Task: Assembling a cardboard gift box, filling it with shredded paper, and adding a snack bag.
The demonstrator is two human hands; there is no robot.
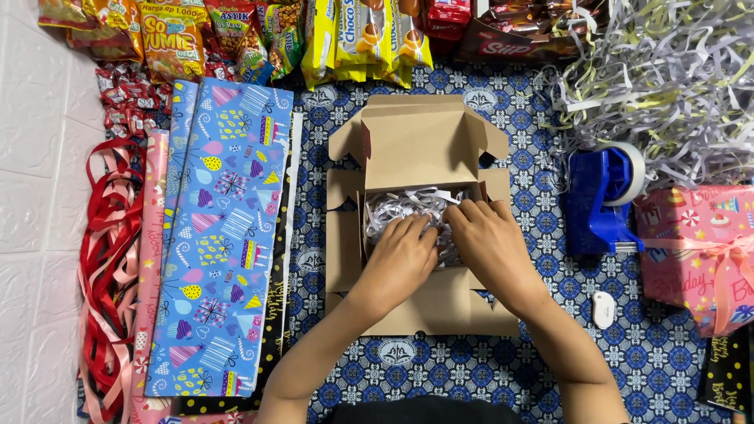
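Observation:
An open brown cardboard box [424, 141] lies on the blue patterned cloth, its flaps spread out. Shredded white paper [393, 206] fills its inside. My left hand [400, 263] rests palm down on the shreds, fingers apart. My right hand [491, 243] presses on the shreds beside it, fingertips bent into the paper at the box's right side. Whether either hand grips any shreds is hidden.
Rolled blue patterned wrapping paper [220, 235] and red and pink ribbons [106, 259] lie at the left. Snack packets [259, 35] line the top. A pile of shredded paper [667, 86], a blue tape dispenser [601, 200], a wrapped pink gift [699, 247] and a small white object [603, 308] sit at the right.

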